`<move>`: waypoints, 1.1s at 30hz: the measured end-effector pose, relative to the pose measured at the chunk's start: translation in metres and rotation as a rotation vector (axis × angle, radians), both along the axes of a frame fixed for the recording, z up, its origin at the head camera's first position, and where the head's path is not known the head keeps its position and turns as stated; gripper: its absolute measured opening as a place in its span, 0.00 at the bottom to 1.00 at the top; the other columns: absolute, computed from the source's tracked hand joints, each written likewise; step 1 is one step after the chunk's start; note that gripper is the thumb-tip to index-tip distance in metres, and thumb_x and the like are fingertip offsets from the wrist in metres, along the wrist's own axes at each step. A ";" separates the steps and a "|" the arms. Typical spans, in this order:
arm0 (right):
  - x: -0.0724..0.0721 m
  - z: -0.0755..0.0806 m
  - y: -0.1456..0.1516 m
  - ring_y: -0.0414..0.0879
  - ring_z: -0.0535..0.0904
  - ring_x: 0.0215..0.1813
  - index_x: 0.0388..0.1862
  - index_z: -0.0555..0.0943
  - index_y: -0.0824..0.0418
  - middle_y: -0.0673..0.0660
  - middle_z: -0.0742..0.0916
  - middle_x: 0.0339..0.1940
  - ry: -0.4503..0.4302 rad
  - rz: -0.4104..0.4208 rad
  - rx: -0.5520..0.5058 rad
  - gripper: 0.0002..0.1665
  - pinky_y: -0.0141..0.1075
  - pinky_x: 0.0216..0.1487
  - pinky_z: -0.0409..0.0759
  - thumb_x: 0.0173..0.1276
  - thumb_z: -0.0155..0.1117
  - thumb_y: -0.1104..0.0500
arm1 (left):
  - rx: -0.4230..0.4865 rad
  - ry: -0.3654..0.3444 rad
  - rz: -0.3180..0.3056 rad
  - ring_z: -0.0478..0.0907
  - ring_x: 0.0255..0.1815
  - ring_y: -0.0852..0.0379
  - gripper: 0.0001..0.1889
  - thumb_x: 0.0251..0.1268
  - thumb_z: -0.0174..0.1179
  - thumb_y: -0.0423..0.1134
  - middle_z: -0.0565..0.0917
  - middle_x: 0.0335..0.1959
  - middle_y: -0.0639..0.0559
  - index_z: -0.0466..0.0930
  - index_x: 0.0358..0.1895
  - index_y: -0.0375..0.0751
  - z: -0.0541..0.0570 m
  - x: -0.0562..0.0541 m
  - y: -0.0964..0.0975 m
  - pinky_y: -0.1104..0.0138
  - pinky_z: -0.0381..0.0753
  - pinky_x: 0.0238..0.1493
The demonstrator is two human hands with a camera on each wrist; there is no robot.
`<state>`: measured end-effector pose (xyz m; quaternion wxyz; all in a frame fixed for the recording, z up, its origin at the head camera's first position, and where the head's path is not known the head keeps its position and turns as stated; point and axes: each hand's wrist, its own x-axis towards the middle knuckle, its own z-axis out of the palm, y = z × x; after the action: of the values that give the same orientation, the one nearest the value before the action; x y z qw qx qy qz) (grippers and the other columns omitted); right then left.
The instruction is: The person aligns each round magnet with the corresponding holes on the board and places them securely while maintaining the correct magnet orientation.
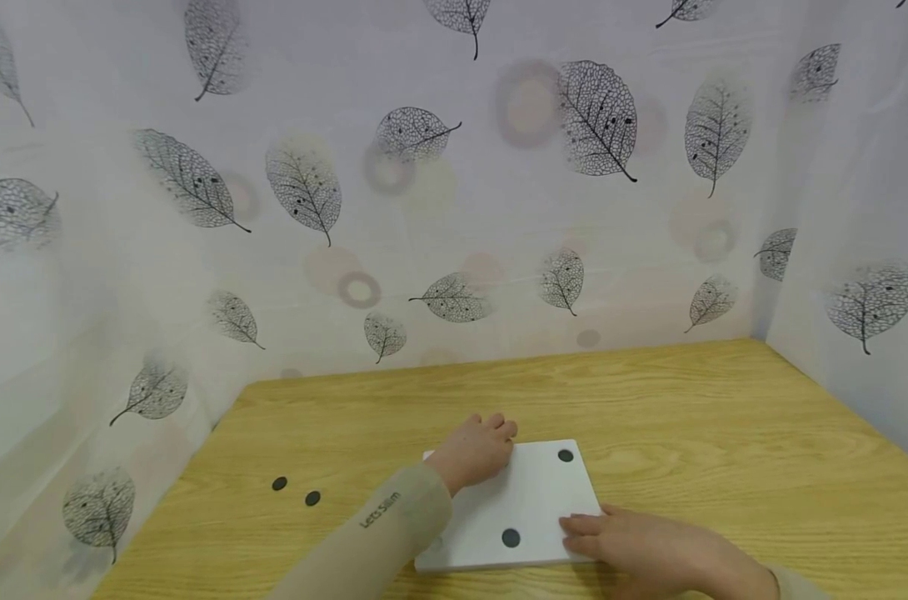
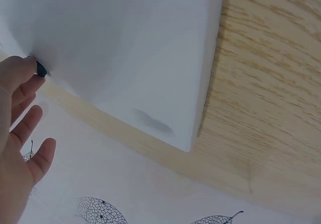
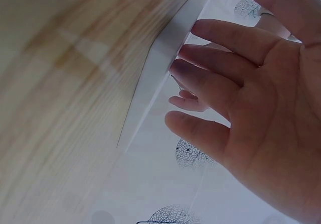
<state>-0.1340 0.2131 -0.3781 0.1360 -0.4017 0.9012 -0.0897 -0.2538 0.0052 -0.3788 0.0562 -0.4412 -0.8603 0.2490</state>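
Observation:
A white rectangular board point(image 1: 536, 492) lies on the wooden table under both hands. Reaching over its far left part, my left hand point(image 1: 475, 452) pinches a small dark disc point(image 2: 41, 70) between thumb and index finger, against the board's surface near the edge. My right hand point(image 1: 649, 546) rests with fairly straight fingers on the board's right edge, near the front corner. Two dark round discs sit on the board: one disc point(image 1: 566, 456) at the far right corner, another disc point(image 1: 511, 537) near the front edge. A faint grey mark point(image 2: 153, 122) shows near one corner.
Two more dark discs, one disc point(image 1: 279, 483) and a second disc point(image 1: 313, 498), lie on the table point(image 1: 694, 425) left of the board. A pale leaf-patterned curtain point(image 1: 499, 208) surrounds the table's back and sides.

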 end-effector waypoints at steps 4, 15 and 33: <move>0.000 0.000 0.000 0.42 0.70 0.56 0.57 0.72 0.53 0.50 0.72 0.59 -0.003 0.005 -0.004 0.31 0.44 0.54 0.68 0.52 0.66 0.52 | -0.009 -0.016 0.010 0.65 0.48 0.60 0.12 0.63 0.52 0.41 0.70 0.51 0.59 0.78 0.48 0.51 0.000 0.000 0.000 0.64 0.69 0.50; 0.000 -0.001 0.001 0.42 0.70 0.56 0.57 0.73 0.54 0.50 0.72 0.59 0.003 -0.001 -0.001 0.31 0.44 0.54 0.68 0.51 0.67 0.52 | 0.000 -0.027 0.021 0.65 0.51 0.60 0.12 0.63 0.51 0.41 0.70 0.53 0.60 0.78 0.48 0.52 -0.002 0.000 0.001 0.63 0.68 0.51; -0.002 -0.002 0.001 0.41 0.70 0.56 0.57 0.72 0.53 0.50 0.72 0.59 0.010 0.015 0.005 0.31 0.43 0.52 0.69 0.52 0.66 0.51 | 0.063 -0.057 0.033 0.65 0.51 0.58 0.15 0.59 0.54 0.52 0.70 0.52 0.58 0.78 0.44 0.48 0.006 0.002 -0.008 0.62 0.69 0.48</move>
<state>-0.1357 0.2146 -0.3799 0.1332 -0.4087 0.8989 -0.0844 -0.2515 -0.0031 -0.3727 0.0415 -0.4318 -0.8761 0.2103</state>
